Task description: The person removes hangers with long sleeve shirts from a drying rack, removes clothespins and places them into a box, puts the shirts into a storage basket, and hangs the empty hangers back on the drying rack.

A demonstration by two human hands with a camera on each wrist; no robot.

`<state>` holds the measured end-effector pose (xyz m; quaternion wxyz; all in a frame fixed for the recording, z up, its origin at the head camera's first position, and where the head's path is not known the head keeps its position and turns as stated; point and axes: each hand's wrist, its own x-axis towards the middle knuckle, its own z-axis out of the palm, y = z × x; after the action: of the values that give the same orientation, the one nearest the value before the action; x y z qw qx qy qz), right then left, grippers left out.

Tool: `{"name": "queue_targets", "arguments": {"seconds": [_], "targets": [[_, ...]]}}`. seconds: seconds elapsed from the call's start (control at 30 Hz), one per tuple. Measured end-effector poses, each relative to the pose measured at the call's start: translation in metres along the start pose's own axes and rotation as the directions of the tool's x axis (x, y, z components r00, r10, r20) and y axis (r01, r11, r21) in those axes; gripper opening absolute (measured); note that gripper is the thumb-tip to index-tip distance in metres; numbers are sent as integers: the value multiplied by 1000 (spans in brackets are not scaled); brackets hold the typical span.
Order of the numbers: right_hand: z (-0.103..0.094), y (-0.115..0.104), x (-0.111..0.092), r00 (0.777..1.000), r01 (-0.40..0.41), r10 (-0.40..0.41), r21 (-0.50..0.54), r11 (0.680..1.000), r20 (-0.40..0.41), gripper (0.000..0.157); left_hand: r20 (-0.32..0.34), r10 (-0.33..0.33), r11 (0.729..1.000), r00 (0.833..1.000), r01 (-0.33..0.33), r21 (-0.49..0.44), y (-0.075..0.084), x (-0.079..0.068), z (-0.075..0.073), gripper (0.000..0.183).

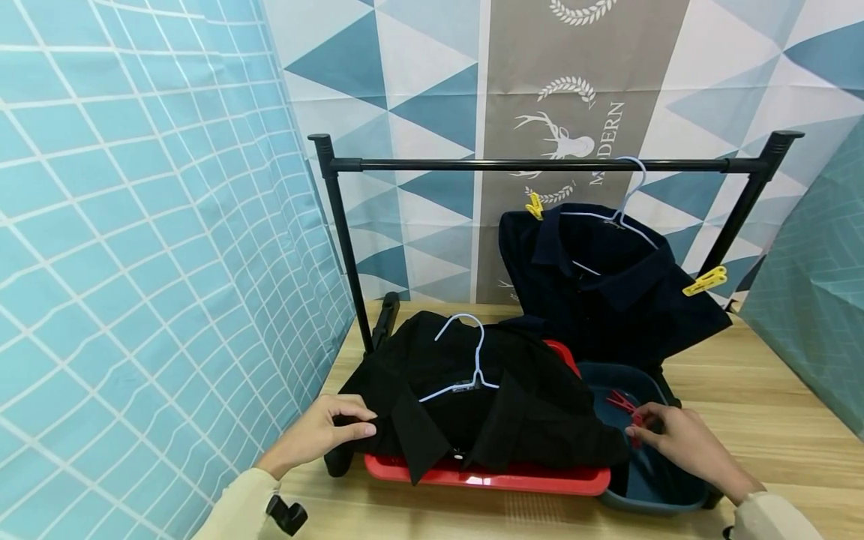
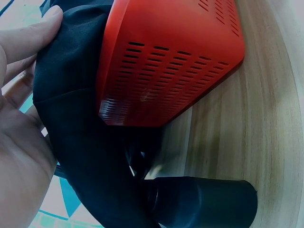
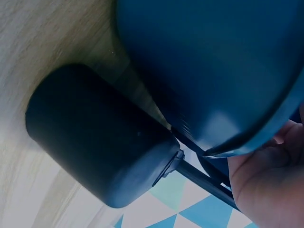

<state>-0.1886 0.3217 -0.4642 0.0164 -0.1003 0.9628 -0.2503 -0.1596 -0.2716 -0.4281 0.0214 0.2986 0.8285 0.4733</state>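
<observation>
A black collared shirt (image 1: 540, 420) with a pale lavender hanger (image 1: 478, 360) in its neck lies over a red basket (image 1: 486, 478). My left hand (image 1: 324, 431) pinches the shirt's shoulder at the left; the left wrist view shows the cloth (image 2: 71, 95) draped beside the basket's slotted wall. Over the blue-grey basin (image 1: 664, 480), my right hand (image 1: 682, 442) pinches a red clothespin (image 1: 637, 435) between thumb and fingers. More red clothespins (image 1: 619, 400) lie close by in the basin. In the right wrist view, the basin's rim hides most of the fingers.
A black garment rack (image 1: 472, 164) spans the table (image 1: 776, 390). From its bar hangs a dark navy shirt (image 1: 607, 292) on a hanger, with yellow clothespins (image 1: 705, 281) at both shoulders. A black rack foot (image 3: 99, 137) stands beside the basin.
</observation>
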Motion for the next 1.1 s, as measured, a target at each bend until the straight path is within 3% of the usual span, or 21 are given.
{"name": "queue_targets", "arguments": {"seconds": [0.6, 1.1], "targets": [[7, -1, 5, 998, 50, -47, -89, 995, 39, 18, -7, 19, 1000, 1000, -19, -4, 0, 0, -1, 17], [13, -2, 8, 996, 39, -33, -76, 996, 82, 19, -4, -18, 1000, 1000, 18, -10, 2, 0, 0, 14]]}}
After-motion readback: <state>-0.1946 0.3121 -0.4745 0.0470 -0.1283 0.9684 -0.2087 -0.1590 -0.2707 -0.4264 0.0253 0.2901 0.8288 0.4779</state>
